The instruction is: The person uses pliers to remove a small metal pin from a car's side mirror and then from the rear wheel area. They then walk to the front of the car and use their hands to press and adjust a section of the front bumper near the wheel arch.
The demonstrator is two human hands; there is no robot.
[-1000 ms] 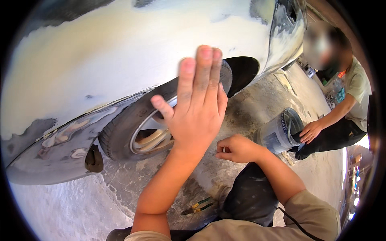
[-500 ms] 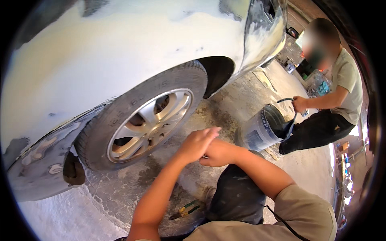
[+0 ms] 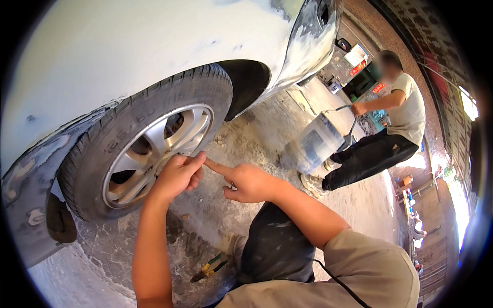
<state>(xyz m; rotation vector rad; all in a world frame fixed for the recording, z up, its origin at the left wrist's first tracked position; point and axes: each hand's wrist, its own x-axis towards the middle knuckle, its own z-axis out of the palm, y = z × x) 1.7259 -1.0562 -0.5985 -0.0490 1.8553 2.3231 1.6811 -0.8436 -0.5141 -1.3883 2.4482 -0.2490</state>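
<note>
My left hand (image 3: 177,177) is closed in front of the wheel, its fingers curled and its thumb side toward my right hand. Whether anything small is inside it is hidden. My right hand (image 3: 249,182) points its index finger at the left thumb, and the fingertip appears to touch there. Its thumb stands apart from that finger, the others are bent, and a ring shows on one. Behind my left hand are the silver alloy rim (image 3: 159,154) and black tyre (image 3: 92,161) of a car. Pliers (image 3: 209,268) with yellow-and-green handles lie on the floor by my knee.
The car's fender (image 3: 138,46) has patchy white and grey paint. To the right, a person (image 3: 405,110) holds a tilted translucent bucket (image 3: 316,143) by its handle. My bent knee (image 3: 277,241) is below my right forearm, above the stained concrete floor (image 3: 354,205).
My hands were clasped together and are now drawn apart, with only the right index finger reaching the left. The other person stands more upright and has lifted the bucket. My view has shifted rightward.
</note>
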